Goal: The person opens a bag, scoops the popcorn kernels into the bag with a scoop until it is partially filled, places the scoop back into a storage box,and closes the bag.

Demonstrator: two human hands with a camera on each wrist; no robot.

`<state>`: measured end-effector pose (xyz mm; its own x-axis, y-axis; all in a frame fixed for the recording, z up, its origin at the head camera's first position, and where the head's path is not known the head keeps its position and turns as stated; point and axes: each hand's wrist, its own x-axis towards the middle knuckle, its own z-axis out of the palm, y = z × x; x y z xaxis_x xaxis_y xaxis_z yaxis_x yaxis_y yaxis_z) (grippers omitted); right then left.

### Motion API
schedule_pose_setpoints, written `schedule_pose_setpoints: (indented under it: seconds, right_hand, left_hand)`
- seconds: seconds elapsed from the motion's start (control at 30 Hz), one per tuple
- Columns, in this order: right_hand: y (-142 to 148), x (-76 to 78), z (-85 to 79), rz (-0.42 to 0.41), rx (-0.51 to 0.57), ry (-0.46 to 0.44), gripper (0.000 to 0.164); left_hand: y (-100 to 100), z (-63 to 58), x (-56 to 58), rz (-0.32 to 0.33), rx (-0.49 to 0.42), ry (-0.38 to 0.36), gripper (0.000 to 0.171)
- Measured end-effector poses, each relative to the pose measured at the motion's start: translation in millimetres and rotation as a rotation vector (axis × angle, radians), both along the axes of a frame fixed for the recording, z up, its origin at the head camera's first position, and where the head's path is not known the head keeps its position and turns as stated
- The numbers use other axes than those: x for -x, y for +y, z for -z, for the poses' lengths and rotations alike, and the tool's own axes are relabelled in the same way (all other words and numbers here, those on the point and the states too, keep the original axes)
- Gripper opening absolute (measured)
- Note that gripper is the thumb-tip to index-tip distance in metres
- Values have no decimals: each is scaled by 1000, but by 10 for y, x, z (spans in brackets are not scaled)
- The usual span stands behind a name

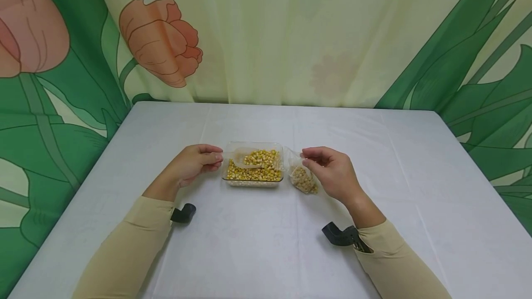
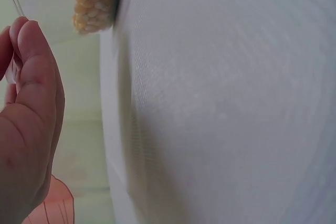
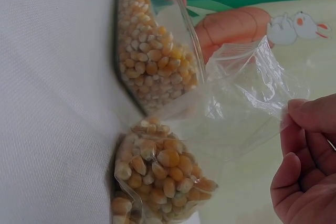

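My left hand (image 1: 198, 161) pinches the handle of a clear scoop (image 1: 241, 158) at the left side of a glass box. The bowl of the scoop lies over the yellow corn kernels (image 1: 266, 173) in the glass box (image 1: 253, 183). To the right of the box stands a clear zip bag (image 3: 236, 108), its lower part filled with corn kernels (image 3: 165, 169). My right hand (image 1: 330, 170) pinches the bag's upper edge between thumb and fingers, and the bag's mouth reaches toward the box. In the left wrist view, fingertips of the left hand (image 2: 31, 93) meet a thin clear edge.
A white cloth covers the table (image 1: 249, 243). Behind it hangs a curtain (image 1: 266, 36) printed with leaves, tulips and a rabbit. Black wrist mounts (image 1: 341, 234) sit at both sleeve cuffs, close over the cloth.
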<state>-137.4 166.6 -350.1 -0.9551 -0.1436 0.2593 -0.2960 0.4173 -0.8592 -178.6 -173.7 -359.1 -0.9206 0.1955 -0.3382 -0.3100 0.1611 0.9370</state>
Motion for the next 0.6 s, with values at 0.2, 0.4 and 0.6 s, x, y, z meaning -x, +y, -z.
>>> schedule_pose_setpoints:
  seconds: [0.2, 0.4, 0.6]
  right_hand:
    - [-1, -1, -1, 5, -8, 6, 20]
    - [-2, 4, 5, 0, 0, 8, 20]
    - [-3, 3, 9, -2, 2, 6, 20]
  left_hand:
    - [-19, 26, 1, -8, -56, -20, 34]
    - [-66, 59, 2, -22, -176, -49, 33]
    - [-123, 54, -11, -60, -266, -89, 29]
